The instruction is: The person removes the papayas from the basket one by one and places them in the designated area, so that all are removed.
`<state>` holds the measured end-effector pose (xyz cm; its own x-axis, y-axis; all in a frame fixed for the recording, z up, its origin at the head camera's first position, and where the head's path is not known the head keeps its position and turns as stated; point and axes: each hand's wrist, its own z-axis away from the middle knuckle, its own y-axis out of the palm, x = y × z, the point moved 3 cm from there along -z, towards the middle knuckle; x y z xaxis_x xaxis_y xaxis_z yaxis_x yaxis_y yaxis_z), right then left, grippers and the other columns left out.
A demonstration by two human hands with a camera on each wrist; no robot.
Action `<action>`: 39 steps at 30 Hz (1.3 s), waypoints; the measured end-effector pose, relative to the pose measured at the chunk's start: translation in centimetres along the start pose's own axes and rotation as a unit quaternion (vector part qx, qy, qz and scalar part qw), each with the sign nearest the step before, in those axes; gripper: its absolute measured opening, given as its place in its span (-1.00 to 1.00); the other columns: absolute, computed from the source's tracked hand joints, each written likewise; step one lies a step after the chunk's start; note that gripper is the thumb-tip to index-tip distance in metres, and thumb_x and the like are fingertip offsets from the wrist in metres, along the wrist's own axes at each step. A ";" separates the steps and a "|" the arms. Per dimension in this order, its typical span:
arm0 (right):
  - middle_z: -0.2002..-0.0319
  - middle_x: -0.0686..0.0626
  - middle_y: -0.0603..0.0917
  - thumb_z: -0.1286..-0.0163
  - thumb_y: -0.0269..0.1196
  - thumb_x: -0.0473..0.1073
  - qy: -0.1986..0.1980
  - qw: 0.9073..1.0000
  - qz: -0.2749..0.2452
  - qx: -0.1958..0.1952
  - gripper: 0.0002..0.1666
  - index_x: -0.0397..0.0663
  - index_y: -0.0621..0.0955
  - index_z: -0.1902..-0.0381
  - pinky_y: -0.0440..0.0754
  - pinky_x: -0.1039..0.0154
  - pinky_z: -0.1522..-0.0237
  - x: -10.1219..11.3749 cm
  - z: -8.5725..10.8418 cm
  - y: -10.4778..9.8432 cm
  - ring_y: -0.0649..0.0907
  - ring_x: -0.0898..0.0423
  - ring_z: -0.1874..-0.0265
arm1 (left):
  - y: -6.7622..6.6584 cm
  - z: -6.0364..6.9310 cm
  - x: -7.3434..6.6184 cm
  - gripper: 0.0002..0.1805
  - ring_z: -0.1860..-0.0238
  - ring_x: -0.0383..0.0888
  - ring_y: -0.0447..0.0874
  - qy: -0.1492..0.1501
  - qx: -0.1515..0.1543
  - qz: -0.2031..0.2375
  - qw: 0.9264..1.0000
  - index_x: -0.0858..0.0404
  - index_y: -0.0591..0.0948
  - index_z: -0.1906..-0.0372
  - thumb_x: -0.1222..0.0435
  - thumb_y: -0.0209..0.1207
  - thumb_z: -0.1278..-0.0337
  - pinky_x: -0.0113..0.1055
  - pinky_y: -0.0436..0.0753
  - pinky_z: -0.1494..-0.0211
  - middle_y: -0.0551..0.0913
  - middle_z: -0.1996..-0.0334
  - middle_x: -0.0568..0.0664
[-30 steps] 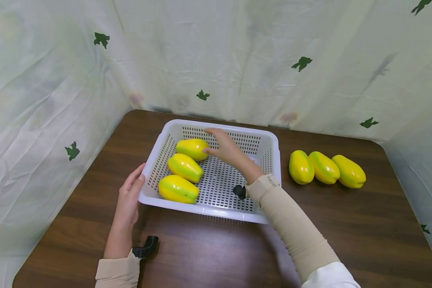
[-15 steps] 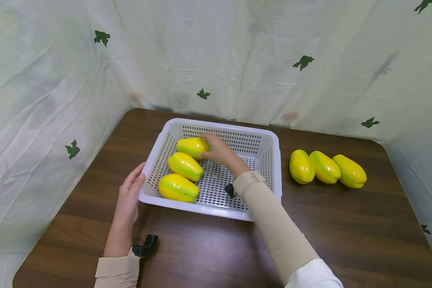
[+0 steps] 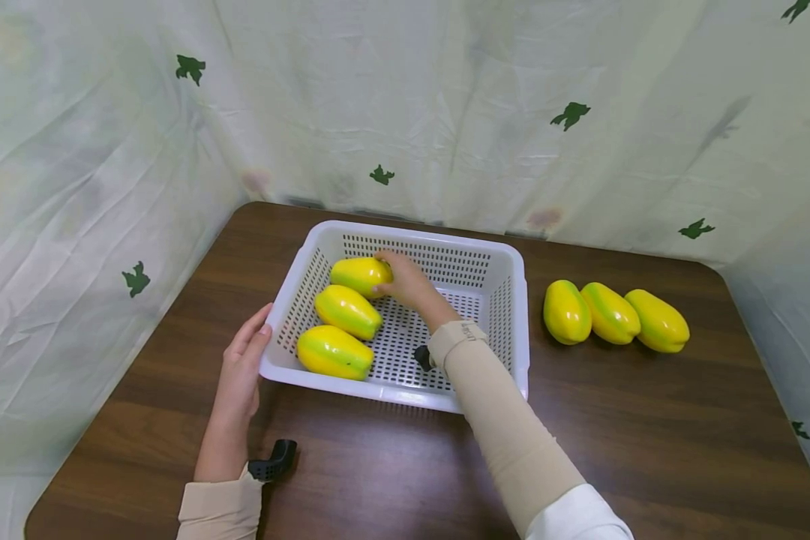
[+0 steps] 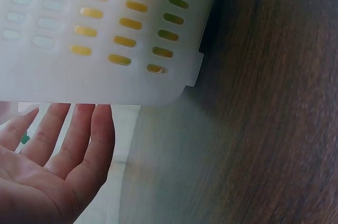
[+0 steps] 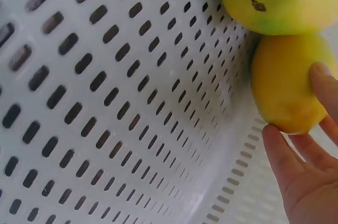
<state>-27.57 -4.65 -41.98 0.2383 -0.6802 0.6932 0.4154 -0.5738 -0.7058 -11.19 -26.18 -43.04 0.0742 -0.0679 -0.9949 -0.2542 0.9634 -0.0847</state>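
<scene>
A white plastic basket with slotted walls stands on the table. Three yellow-green papayas lie along its left side: a back one, a middle one and a front one. My right hand reaches inside and grips the right end of the back papaya. In the right wrist view, the thumb and fingers of the right hand surround that papaya's end. At the basket's left rim, my left hand holds on, its fingers at the rim in the left wrist view.
To the right of the basket, three more papayas lie side by side on the brown wooden table: a left one, a middle one and a right one. A pale curtain hangs behind and beside the table.
My right hand has moved left and closed its fingers round the end of the back papaya. The left hand stays at the basket's rim.
</scene>
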 end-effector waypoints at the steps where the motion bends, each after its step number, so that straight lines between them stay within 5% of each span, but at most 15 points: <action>1: -0.23 -0.02 0.32 -0.20 0.24 -0.21 -0.001 1.000 0.000 -0.001 -0.33 -0.06 0.29 -0.26 0.22 0.22 -0.19 0.0 0.1 -0.1 0.30 0.09 -0.18 | 0.0 0.0 0.0 -0.50 -0.04 -0.12 0.34 0.000 0.000 0.000 1.000 0.05 0.29 -0.30 0.06 -0.10 -0.29 -0.50 0.51 0.15 0.25 -0.25 0.07; 23: -0.06 -0.01 0.43 -0.14 0.30 -0.15 -0.070 0.989 -0.109 -0.068 -0.36 -0.07 0.35 -0.18 0.48 0.33 0.11 0.1 2.8 -4.1 0.49 0.10 0.11 | 0.0 0.0 0.1 -0.50 -0.04 -0.11 0.33 -0.011 -0.004 -0.006 1.000 0.04 0.28 -0.30 0.05 -0.10 -0.28 -0.52 0.51 0.17 0.22 -0.27 0.08; 39: 0.00 -0.01 0.46 -0.05 0.36 -0.08 -0.107 0.963 -0.179 -0.171 -0.32 -0.05 0.40 -0.14 0.53 0.26 0.16 -0.1 7.8 -8.8 0.52 0.09 0.17 | 0.2 0.1 0.0 -0.48 -0.05 -0.09 0.33 -0.005 -0.003 -0.007 1.000 0.04 0.26 -0.31 0.04 -0.09 -0.28 -0.51 0.50 0.14 0.22 -0.27 0.07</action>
<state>-24.43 4.01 -34.75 0.3231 -0.3223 0.8898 0.2005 -0.8956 -0.3971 -11.18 -25.95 -43.06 0.0875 -0.0786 -0.9931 -0.2579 0.9611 -0.0987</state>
